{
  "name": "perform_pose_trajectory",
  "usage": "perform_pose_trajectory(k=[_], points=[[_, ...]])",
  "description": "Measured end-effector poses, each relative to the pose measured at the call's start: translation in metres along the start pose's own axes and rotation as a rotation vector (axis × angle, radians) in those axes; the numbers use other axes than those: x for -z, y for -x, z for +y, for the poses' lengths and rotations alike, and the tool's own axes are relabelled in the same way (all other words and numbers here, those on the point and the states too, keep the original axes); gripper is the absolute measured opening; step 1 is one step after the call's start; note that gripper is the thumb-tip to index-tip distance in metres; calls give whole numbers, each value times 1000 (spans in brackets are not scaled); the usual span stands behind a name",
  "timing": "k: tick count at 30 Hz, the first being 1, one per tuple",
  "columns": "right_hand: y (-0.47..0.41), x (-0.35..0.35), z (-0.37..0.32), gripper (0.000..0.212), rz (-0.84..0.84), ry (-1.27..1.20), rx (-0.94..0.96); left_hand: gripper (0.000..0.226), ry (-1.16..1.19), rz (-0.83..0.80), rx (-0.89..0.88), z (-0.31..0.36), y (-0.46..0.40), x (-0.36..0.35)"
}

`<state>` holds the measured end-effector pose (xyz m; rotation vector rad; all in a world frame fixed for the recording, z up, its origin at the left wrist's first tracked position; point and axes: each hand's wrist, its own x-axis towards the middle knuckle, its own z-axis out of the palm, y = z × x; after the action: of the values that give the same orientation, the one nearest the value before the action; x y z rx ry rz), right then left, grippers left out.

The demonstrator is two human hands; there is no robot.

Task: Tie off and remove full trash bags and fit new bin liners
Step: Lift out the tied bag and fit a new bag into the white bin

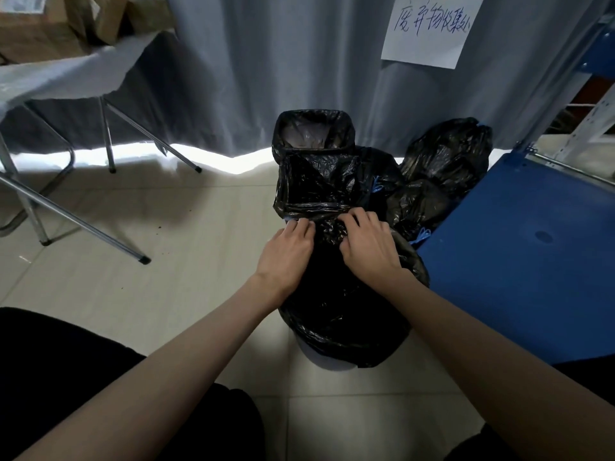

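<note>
Tiled floor (206, 247), upright black liner (332, 294), mouth upward, both hands gripping rim

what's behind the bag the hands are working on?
Directly behind the near bag, held by left hand and right hand, stands a lined bin, mouth open. Right of it lie tied bags. The bin's base is hidden.

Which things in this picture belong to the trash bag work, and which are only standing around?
Belongs to the job:
- left hand and right hand, both gripping the black bag
- lined bin behind it
- tied full bags with blue strings

Just lying about:
- folding table with cardboard boxes
- paper sign on the curtain
- blue panel
</note>
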<state>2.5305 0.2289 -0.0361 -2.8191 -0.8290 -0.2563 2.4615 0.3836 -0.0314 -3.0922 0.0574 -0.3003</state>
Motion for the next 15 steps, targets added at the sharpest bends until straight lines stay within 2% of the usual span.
perform_pose_trajectory(k=[3,7,12,15], points=[[-1,-1,-1,48,-8,-13,-12,59,16,-34,24,2,1,-1],[-6,0,-2,55,-55,-35,-44,62,14,-68,31,4,2,-2],[-18,11,6,56,-189,-188,-51,57,91,-155,72,-4,-6,4],[-16,18,14,49,-171,-244,-79,51,184,-162,97,-14,-11,6]])
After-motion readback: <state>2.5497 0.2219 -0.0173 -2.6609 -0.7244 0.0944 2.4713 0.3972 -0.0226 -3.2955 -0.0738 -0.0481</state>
